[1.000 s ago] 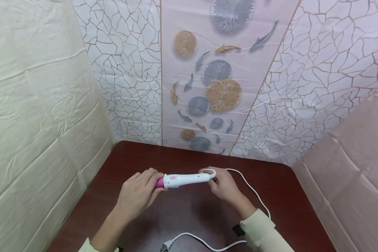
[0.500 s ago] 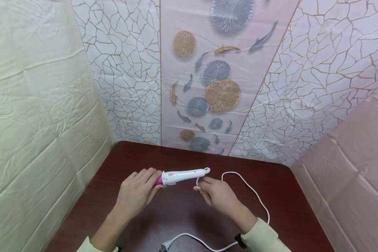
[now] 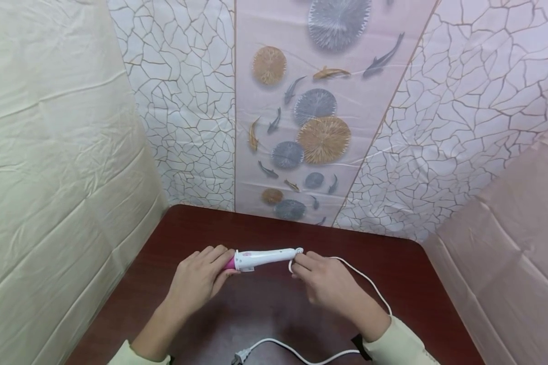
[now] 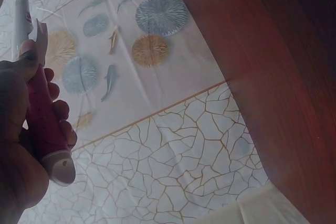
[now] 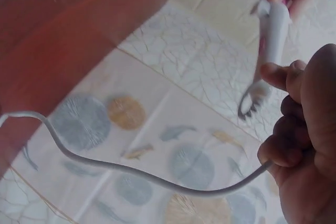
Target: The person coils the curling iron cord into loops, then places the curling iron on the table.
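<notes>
A curling iron (image 3: 267, 257) with a white handle and a pink barrel hangs above the table, nearly level. My left hand (image 3: 198, 279) grips its pink barrel, fingers wrapped round it in the left wrist view, where the pale tip (image 4: 60, 169) pokes out below. At the handle's other end, my right hand (image 3: 326, 281) holds the white power cord (image 5: 152, 182) in curled fingers. The right wrist view has the cord leaving that fist and the thumb close to the handle's ribbed cord end (image 5: 252, 103); whether they touch I cannot tell.
The cord runs off to the right over the dark red table (image 3: 237, 314). Its plug (image 3: 241, 356) lies at the near edge. Patterned cloth (image 3: 192, 126) hangs behind, with pale padded cloth walls on the left and right (image 3: 507, 243).
My right hand slipped from the handle's end down and left, then came back up and right along the cord. The curling iron's right end rose slightly, then dipped. My left hand kept its grip.
</notes>
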Action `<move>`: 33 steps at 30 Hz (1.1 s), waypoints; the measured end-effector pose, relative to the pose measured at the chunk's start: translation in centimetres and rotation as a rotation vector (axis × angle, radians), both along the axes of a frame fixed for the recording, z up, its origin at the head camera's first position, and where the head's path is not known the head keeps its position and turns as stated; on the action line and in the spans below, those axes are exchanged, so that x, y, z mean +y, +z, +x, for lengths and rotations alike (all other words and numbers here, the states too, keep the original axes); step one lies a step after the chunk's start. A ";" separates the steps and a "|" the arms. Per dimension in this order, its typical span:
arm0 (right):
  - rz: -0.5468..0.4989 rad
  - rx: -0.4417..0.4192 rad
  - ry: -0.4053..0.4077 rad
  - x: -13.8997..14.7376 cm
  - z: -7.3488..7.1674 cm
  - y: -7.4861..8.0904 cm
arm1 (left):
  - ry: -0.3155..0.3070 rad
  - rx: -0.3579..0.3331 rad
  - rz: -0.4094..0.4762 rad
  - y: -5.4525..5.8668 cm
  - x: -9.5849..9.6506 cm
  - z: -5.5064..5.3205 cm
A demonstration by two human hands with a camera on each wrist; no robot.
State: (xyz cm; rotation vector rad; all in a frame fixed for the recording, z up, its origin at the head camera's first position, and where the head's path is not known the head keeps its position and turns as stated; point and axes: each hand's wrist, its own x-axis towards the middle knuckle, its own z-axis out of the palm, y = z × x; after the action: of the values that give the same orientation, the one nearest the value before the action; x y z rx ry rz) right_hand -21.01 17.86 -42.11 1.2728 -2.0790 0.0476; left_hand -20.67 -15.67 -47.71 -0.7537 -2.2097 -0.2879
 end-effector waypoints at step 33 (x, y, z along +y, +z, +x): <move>-0.278 0.024 0.041 1.6 -4.3 4.1 | -0.101 0.113 -0.025 0.8 0.3 1.2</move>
State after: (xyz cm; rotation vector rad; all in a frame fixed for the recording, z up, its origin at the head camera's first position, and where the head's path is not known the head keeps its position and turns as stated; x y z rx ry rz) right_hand -25.28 19.43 -38.03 1.1390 -1.9462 0.3261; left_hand -19.47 -15.39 -46.95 -0.8756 -2.0761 -0.2620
